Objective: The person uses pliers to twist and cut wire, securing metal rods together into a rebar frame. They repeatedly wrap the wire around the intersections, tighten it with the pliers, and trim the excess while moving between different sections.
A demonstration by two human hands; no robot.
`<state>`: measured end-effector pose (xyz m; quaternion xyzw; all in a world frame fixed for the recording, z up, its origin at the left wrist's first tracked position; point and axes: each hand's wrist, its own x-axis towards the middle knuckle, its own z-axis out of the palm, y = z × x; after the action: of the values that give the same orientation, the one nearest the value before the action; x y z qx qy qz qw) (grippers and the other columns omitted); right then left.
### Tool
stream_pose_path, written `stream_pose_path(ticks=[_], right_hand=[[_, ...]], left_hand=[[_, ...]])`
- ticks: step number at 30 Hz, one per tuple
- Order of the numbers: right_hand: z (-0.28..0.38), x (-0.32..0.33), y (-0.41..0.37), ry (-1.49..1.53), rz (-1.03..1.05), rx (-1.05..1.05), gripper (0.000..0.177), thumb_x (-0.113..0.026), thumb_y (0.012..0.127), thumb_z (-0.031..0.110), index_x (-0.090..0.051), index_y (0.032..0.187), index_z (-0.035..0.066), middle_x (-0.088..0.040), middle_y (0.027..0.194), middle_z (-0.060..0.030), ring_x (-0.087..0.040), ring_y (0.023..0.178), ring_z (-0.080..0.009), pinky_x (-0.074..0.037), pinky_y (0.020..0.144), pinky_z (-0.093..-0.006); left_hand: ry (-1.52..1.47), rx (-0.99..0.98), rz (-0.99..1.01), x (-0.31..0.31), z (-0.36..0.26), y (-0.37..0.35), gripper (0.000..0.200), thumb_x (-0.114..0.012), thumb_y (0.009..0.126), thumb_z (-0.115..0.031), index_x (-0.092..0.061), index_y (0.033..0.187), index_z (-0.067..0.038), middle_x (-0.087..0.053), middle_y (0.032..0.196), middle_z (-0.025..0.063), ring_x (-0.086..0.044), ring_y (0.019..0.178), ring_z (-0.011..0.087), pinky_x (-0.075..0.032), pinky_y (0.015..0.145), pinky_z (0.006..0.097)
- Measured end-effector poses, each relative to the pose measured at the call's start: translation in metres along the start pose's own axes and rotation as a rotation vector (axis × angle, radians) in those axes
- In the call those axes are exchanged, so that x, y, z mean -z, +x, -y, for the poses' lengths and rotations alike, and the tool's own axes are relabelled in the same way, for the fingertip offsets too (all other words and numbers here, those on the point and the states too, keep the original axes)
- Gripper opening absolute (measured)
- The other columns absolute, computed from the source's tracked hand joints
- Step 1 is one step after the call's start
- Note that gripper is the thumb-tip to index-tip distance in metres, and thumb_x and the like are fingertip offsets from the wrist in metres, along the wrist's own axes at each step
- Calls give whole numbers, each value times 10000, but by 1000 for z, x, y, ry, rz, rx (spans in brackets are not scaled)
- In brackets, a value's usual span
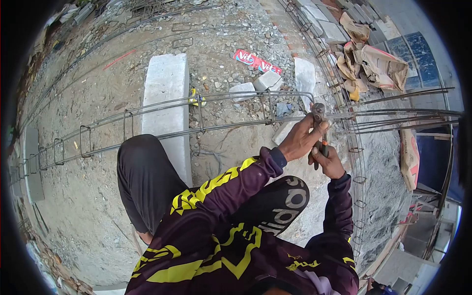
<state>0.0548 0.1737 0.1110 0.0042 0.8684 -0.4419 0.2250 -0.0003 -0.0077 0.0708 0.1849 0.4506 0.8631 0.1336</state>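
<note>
My right hand (330,163) is closed around the orange-and-black handles of a pair of pincers (318,112), whose dark metal head points up and away from me. Close against that head, my left hand (301,138) is closed with thumb and fingers pinched; what lies between them is hidden. Both hands are at the right end of a long rebar cage (216,127), made of thin steel bars with square stirrups (268,105). One upper bar bends down at this end, just beyond the pincers.
A concrete block (166,81) supports the cage mid-length; another block (32,164) is at far left. Loose rebars (403,115) stick out at right beside a second cage (358,182). Torn paper sacks (378,64), stones (243,91) and a red wrapper strip (257,61) lie on gravelly ground.
</note>
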Motion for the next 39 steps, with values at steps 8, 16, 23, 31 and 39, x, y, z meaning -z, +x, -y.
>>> stream_pose_path(ticks=[8,16,23,31,39], right_hand=[[27,88,83,-1041,-169,162,373,-620,915,416,-660,1163,140,-645,691,-167,-640,651,-370,-488,600,-438],[38,117,199,-1385,-123,233,589,-584,807,12,-557,1323,295,-642,1025,-129,-676,823,-338,-535,706,-444],[58,103,263,-1641,-161,709,851,-583,769,-46,-348,1469,376,-439,1401,-80,-565,1197,-244,-300,1124,-520],[83,90,298,-1807,-136,855,921,-563,784,-71,-274,1485,452,-314,1537,-54,-396,1375,-220,-224,1180,-548],[94,85,320,-1723,-127,1099,932,-609,691,-84,-381,1444,416,-359,1510,-66,-395,1376,-227,-186,1196,-542]], left_hand=[[44,426,-670,115,56,32,190,-574,949,-172,-609,1019,1,-604,851,30,-566,776,120,-462,666,291],[-380,390,-708,108,66,46,209,-516,948,-37,-511,1134,57,-597,964,119,-661,866,242,-569,731,332],[-275,335,-833,99,65,45,209,-560,929,-21,-508,1118,52,-645,921,124,-643,697,156,-502,528,252],[-173,251,-896,90,76,46,130,-540,946,-31,-503,1058,26,-663,947,117,-556,616,97,-446,513,231],[-101,202,-874,88,82,46,79,-499,958,-12,-490,1029,22,-650,951,112,-520,609,85,-440,552,252]])
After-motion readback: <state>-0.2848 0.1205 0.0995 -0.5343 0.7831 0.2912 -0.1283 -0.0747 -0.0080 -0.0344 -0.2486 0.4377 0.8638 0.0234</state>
